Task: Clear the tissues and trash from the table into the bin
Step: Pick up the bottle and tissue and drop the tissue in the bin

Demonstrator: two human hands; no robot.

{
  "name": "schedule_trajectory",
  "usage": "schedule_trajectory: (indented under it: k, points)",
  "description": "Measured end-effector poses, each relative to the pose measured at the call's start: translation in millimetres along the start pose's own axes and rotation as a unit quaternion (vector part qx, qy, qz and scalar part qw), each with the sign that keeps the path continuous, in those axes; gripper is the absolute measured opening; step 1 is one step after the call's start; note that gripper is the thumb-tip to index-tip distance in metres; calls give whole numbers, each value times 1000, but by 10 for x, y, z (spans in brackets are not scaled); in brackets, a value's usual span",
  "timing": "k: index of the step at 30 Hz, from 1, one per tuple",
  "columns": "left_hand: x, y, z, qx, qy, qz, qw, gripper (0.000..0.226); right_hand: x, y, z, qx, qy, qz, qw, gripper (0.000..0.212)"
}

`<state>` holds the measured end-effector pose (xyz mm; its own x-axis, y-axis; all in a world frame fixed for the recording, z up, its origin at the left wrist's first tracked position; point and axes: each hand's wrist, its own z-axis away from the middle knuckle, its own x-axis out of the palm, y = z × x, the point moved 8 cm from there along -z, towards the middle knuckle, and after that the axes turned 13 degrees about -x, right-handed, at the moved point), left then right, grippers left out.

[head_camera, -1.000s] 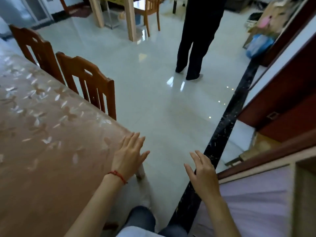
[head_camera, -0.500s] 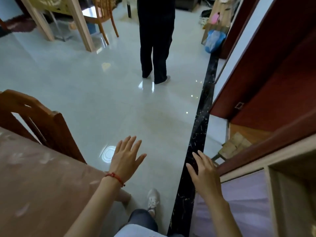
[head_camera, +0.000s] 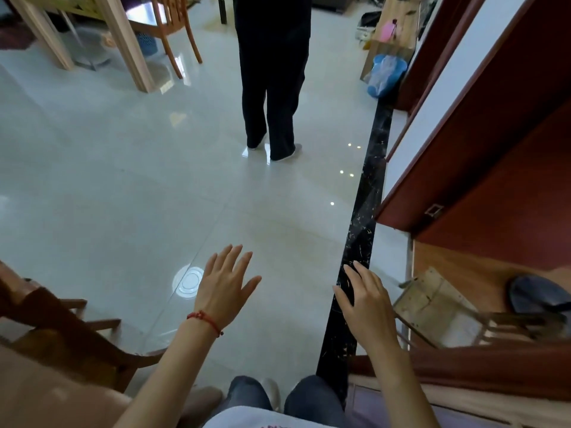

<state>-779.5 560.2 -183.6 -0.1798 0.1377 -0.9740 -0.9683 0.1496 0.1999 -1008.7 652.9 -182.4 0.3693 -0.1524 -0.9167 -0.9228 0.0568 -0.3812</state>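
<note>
My left hand (head_camera: 223,285), with a red string on the wrist, hangs over the pale tiled floor with fingers spread and holds nothing. My right hand (head_camera: 366,301) floats over the black marble floor strip (head_camera: 369,193), fingers relaxed and empty. A corner of the brown-clothed table (head_camera: 46,393) shows at the bottom left. A blue bin lined with a clear bag (head_camera: 384,74) stands far ahead on the right by a wooden cabinet. No tissues or trash are in view.
A person in black trousers (head_camera: 272,75) stands ahead in the middle of the floor. A wooden chair (head_camera: 58,322) is at my left. Red-brown doors (head_camera: 482,156) and a low wooden stool (head_camera: 432,307) line the right side. Another table and chair stand at the far left.
The view has swung right and away from the table, which has slid almost out of frame. Both hands stay empty and spread in front of me. The standing person appears closer.
</note>
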Motion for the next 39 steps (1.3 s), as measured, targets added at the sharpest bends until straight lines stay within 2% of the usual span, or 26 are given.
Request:
schedule_trajectory:
  k: [9, 14, 22, 30, 39]
  points:
    - [80, 236, -979, -56, -7, 14, 998, 74, 140, 400, -1180, -36, -40, -16, 998, 50]
    - [25, 384, -1545, -108, 3, 24, 994, 76, 171, 618, -1999, -94, -78, -11, 992, 50]
    - [-105, 422, -2110, -184, 26, 59, 981, 73, 147, 766, -3060, -194, -71, 25, 978, 44]
    - [-186, -24, -2426, -260, 36, 74, 962, 72, 509, 295, -3738, -285, -96, 1, 954, 45]
    - [-393, -1126, -2892, -361, 58, 87, 927, 72, 1076, -935, -4721, -400, -117, -23, 909, 43]
